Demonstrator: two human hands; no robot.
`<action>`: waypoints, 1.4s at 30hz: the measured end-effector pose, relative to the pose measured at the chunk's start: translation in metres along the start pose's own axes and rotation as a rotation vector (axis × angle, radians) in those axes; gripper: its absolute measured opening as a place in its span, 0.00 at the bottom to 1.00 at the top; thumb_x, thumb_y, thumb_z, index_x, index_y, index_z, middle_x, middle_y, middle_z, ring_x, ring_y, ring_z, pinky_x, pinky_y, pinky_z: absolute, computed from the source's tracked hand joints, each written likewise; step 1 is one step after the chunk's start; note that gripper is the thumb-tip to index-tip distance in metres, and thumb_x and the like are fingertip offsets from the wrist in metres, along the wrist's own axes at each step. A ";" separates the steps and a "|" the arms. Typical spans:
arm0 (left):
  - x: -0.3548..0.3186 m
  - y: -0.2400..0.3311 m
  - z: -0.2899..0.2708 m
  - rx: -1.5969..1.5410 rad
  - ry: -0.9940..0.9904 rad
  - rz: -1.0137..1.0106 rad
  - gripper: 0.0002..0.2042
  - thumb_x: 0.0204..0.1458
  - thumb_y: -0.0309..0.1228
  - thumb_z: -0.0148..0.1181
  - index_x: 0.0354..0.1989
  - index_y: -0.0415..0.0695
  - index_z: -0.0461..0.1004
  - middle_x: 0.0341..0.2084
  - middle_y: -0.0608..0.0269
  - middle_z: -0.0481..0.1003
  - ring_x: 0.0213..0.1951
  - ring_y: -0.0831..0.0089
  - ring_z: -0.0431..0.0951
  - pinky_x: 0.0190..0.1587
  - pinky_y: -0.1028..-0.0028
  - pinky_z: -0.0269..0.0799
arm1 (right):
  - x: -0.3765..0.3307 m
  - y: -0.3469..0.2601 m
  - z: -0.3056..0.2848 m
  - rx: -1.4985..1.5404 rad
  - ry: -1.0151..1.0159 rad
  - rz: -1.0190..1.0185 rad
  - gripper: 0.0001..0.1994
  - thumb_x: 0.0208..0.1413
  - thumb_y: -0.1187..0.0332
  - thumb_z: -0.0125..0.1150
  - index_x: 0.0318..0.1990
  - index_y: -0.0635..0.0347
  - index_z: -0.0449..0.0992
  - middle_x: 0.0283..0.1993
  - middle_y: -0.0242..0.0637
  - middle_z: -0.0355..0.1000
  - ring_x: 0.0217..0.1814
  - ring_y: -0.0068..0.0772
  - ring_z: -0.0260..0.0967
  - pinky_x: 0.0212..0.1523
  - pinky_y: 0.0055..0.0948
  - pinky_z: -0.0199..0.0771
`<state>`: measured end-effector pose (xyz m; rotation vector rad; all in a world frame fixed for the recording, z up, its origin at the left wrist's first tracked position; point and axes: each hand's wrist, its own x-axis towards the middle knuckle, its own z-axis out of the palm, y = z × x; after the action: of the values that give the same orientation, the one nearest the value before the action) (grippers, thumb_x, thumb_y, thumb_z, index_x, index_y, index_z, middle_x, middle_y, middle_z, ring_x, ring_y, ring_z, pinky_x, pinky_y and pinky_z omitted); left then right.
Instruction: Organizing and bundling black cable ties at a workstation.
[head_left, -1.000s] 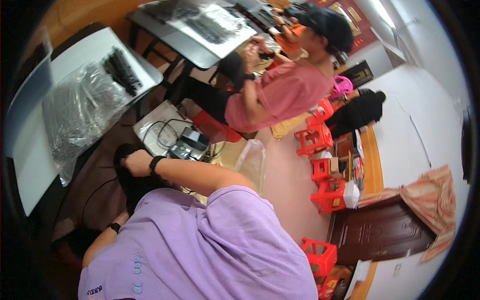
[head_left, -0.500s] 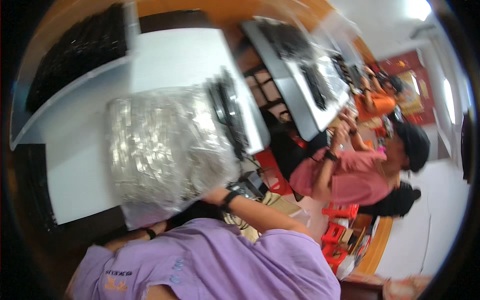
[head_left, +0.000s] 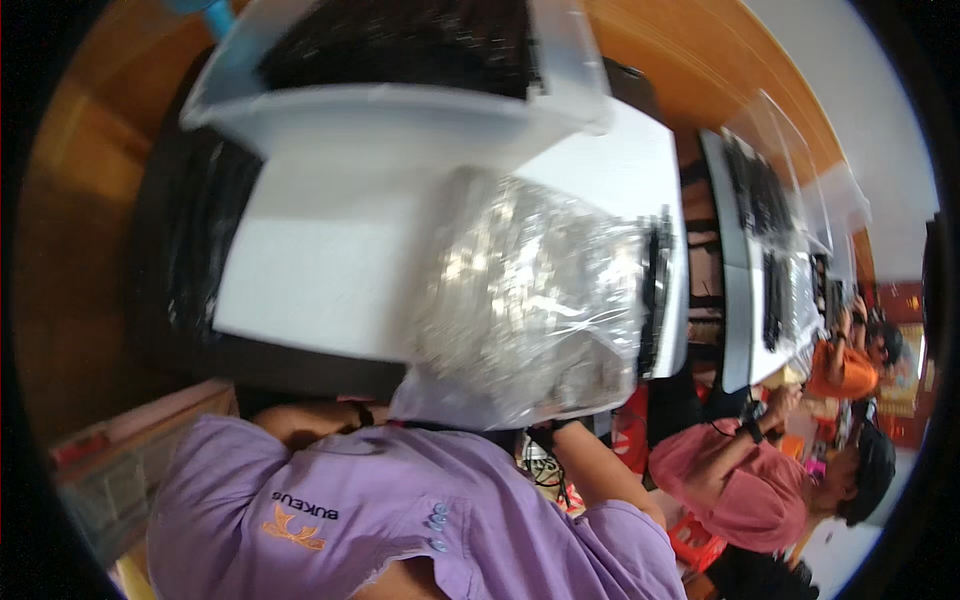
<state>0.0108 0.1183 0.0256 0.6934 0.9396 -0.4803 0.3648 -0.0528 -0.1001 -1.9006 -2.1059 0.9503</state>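
A big clear plastic bag [head_left: 530, 290] full of shiny silvery pieces lies on the white board [head_left: 320, 260], its near edge overhanging toward my body. My right forearm [head_left: 595, 465] reaches up to the bag's near right corner, a dark band at the wrist. The right hand's fingers are hidden below the bag. My left forearm [head_left: 305, 422] bends in along the board's near side, also banded, and its hand disappears beneath the bag's near left part. Whether either hand grips the bag cannot be seen. Black strips [head_left: 655, 290] lie just right of the bag.
A translucent bin [head_left: 390, 95] holding a mass of thin black pieces stands at the far side. Dark bundles [head_left: 205, 240] lie left of the board. To the right, a second table [head_left: 735, 270] carries more black pieces, where a person in pink [head_left: 740, 465] sits.
The view has swung, so the board, bag and bin sit farther right and more level. My right hand, partly visible earlier at the bag's near edge, is now hidden.
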 end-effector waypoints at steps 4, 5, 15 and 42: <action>0.189 -0.090 -0.025 0.173 0.237 0.076 0.17 0.58 0.42 0.48 0.44 0.41 0.73 0.38 0.63 0.74 0.40 0.68 0.72 0.46 0.66 0.67 | 0.064 -0.035 0.005 -0.309 -0.206 0.062 0.21 0.52 0.64 0.57 0.55 0.56 0.69 0.49 0.53 0.73 0.54 0.56 0.68 0.53 0.47 0.69; 0.262 -0.178 -0.063 0.506 0.450 0.151 0.19 0.58 0.35 0.44 0.49 0.34 0.72 0.42 0.56 0.75 0.42 0.66 0.72 0.47 0.63 0.68 | 0.072 -0.055 0.000 -0.259 -0.166 0.039 0.18 0.53 0.64 0.57 0.51 0.57 0.69 0.45 0.52 0.74 0.48 0.58 0.70 0.47 0.49 0.70; -0.018 -0.039 -0.018 1.251 0.211 0.542 0.22 0.50 0.45 0.63 0.40 0.34 0.77 0.33 0.50 0.79 0.34 0.59 0.78 0.37 0.62 0.72 | -0.016 -0.145 -0.035 -0.339 0.322 -0.225 0.11 0.50 0.72 0.61 0.41 0.59 0.71 0.35 0.43 0.71 0.36 0.53 0.72 0.34 0.47 0.71; -0.146 0.007 -0.106 1.353 1.743 0.930 0.22 0.46 0.32 0.61 0.53 0.55 0.74 0.64 0.60 0.63 0.67 0.53 0.55 0.65 0.53 0.48 | -0.001 -0.229 -0.117 0.910 0.620 -0.206 0.10 0.53 0.80 0.61 0.43 0.68 0.74 0.35 0.27 0.72 0.36 0.17 0.65 0.40 0.18 0.66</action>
<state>-0.1197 0.2107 0.1098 2.8524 1.5774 0.6633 0.2320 -0.0125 0.1159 -1.2397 -1.1667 0.8848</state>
